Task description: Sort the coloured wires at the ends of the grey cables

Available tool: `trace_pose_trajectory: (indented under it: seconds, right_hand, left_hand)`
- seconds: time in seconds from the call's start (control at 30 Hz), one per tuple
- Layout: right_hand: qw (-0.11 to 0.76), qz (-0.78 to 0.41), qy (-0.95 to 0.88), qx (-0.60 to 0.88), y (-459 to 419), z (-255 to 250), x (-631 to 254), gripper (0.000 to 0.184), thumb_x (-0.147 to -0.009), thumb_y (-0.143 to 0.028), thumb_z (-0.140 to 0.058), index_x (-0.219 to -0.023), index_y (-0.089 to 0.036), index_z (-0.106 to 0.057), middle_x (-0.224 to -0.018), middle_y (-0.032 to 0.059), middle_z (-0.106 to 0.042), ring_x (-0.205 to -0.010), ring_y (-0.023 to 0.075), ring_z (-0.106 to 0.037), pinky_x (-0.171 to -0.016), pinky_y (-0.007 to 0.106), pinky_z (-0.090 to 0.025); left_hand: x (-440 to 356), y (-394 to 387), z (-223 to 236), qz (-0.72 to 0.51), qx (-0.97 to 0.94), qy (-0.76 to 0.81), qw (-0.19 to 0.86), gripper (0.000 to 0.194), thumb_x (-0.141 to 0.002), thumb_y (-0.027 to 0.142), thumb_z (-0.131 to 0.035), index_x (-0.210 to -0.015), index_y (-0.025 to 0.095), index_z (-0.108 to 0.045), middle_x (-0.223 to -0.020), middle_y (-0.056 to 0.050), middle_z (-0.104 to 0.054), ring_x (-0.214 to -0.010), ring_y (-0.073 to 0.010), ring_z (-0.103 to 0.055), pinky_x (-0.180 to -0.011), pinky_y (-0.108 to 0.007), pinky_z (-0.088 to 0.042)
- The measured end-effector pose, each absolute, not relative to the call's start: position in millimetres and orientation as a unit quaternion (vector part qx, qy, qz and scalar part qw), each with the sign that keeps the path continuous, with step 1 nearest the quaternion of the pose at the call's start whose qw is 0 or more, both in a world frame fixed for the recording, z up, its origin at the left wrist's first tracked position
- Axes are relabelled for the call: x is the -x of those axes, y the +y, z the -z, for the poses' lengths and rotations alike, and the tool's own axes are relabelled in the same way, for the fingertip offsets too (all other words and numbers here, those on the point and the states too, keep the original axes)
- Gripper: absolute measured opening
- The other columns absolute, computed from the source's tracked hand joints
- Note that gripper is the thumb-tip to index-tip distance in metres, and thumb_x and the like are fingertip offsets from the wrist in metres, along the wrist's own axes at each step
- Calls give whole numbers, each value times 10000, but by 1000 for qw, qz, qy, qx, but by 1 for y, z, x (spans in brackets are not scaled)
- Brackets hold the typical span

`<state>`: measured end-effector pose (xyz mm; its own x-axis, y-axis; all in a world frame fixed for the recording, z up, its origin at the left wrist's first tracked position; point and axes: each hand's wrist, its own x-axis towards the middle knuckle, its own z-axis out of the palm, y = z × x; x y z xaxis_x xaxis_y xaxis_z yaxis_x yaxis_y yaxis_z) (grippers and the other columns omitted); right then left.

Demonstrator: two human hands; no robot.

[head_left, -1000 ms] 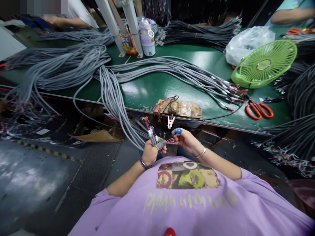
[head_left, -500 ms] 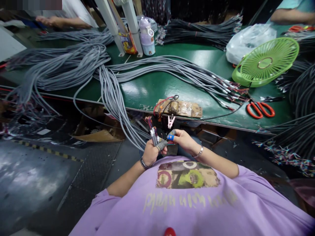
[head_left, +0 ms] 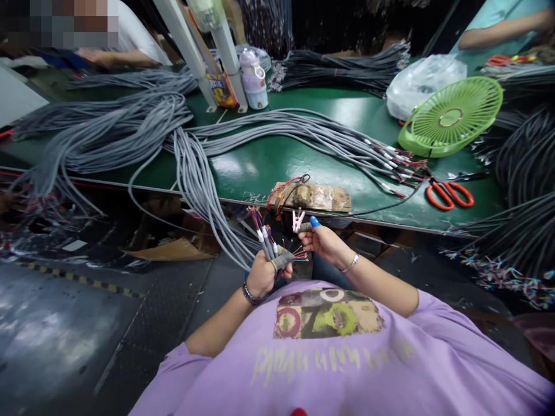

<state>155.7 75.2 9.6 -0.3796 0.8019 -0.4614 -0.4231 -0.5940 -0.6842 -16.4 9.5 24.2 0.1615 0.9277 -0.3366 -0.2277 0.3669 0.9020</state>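
Note:
My left hand (head_left: 262, 274) is closed around grey cables (head_left: 265, 245). Their white-banded ends show above the fist, with loose dark wires at the tips. Fine colored wires (head_left: 300, 255) stick out to the right of the grip, below my right hand (head_left: 324, 241). That hand's fingers are partly curled and its blue-wrapped thumb is raised apart from the grey-wrapped index finger. I see nothing held in it. The index fingertip is close to a pink clothespin (head_left: 298, 221) at the table edge; whether they touch, I cannot tell.
On the green table (head_left: 247, 164) lie grey cable bundles (head_left: 125, 124), a taped wooden block (head_left: 312, 197), orange-handled scissors (head_left: 450, 195), a green fan (head_left: 453, 118), a plastic bag (head_left: 422, 86) and a bottle (head_left: 254, 81). Black cables (head_left: 531, 167) hang at the right. Co-workers' arms show across the table.
My right hand has moved up and away from the wires at my left hand, toward the clothespin, and its thumb has lifted. My left hand still grips the cables. The view has shifted slightly.

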Motion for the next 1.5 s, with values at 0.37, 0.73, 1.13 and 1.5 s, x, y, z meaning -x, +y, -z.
trace_pose_trajectory:
  seconds: [0.37, 0.73, 1.13, 1.5]
  right_hand:
    - [392, -838, -217, 312, 96, -13, -138, 396, -841, -505, -580, -890, -126, -684, -717, 33, -654, -548, 90, -556, -500, 211, -486]
    - [441, -824, -130, 332, 97, -15, -123, 363, -802, -497, -636, -804, -134, -647, -619, 10, -627, -538, 105, -571, -521, 218, -484]
    - [376, -855, -173, 314, 90, -18, -139, 532, -821, -655, -479, -831, -147, -637, -680, 27, -611, -535, 91, -515, -486, 201, -429]
    - [441, -793, -262, 328, 87, -15, -135, 400, -737, -536, -675, -818, -145, -652, -666, 0, -594, -525, 71, -486, -480, 188, -433]
  left_hand:
    - [5, 40, -32, -417, -340, 421, 730, 333, -593, 370, -794, -651, 135, -566, -435, 15, -561, -346, -90, -489, -346, -188, -401]
    - [2, 47, -25, -389, -326, 434, 745, 282, -589, 314, -782, -627, 124, -576, -435, -3, -575, -336, -91, -487, -337, -186, -396]
    - [5, 37, -28, -385, -344, 442, 734, 332, -576, 361, -795, -586, 130, -557, -420, 2, -554, -331, -86, -471, -330, -187, -374]
    - [17, 42, -31, -384, -334, 398, 763, 338, -561, 369, -795, -615, 136, -556, -393, -2, -555, -292, -105, -463, -296, -190, -327]
